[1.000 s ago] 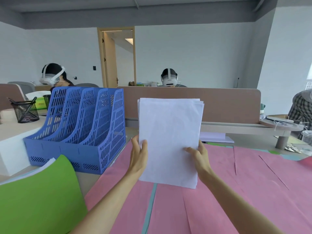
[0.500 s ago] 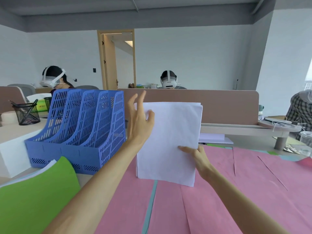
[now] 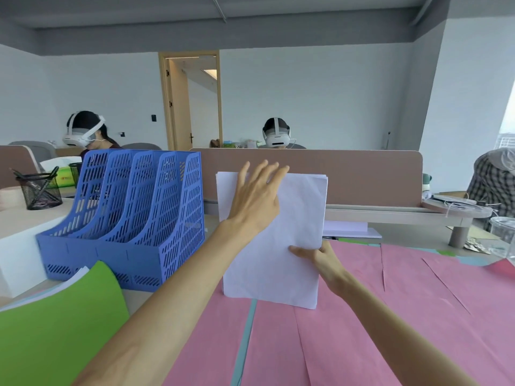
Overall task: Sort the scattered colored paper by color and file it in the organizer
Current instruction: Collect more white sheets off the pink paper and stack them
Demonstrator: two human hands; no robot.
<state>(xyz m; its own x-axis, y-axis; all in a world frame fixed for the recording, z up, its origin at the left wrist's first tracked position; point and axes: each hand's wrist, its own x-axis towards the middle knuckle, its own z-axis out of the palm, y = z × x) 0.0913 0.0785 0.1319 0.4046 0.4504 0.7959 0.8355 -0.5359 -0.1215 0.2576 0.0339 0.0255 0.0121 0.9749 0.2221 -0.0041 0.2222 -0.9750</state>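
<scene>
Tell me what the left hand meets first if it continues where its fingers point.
The left hand, open, is over the white paper stack, fingers pointing up past its top edge. Beyond that, probably the brown desk partition; depth is unclear.

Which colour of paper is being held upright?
The white stack, pinched by the right hand with the left hand open over its face; the pink sheets lie flat, and the green sheet curls at lower left.

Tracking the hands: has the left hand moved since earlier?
Yes. The left hand rose from low on the white paper stack to level with the desk partition.
</scene>
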